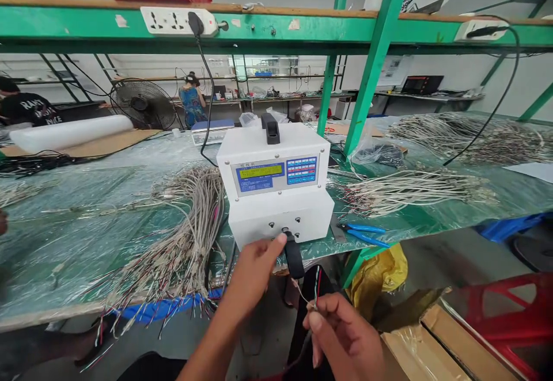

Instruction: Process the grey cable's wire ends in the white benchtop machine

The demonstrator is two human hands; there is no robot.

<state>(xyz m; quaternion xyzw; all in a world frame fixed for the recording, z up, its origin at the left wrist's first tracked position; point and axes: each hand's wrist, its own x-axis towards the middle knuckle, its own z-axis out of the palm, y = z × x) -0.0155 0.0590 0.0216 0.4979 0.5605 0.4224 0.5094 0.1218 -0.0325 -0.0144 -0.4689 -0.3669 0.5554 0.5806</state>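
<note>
A white benchtop machine (pixel 276 185) with a yellow display and blue keypad stands at the table's front edge. My left hand (pixel 253 269) reaches up to its front face, thumb and fingertips on the black lever (pixel 292 254) under the small ports. Lower right, my right hand (pixel 341 335) pinches a thin cable (pixel 314 289) whose stripped coloured wire ends stick up toward the machine. A big bundle of grey cables (pixel 190 237) lies left of the machine, its coloured ends hanging over the edge. Another bundle (pixel 415 188) lies to the right.
Blue-handled cutters (pixel 363 234) lie right of the machine. Green shelf posts (pixel 371 64) rise behind it, with a power strip (pixel 179 21) above. A cardboard box (pixel 436 343) and red stool (pixel 510 317) sit at lower right. Other people work at far benches.
</note>
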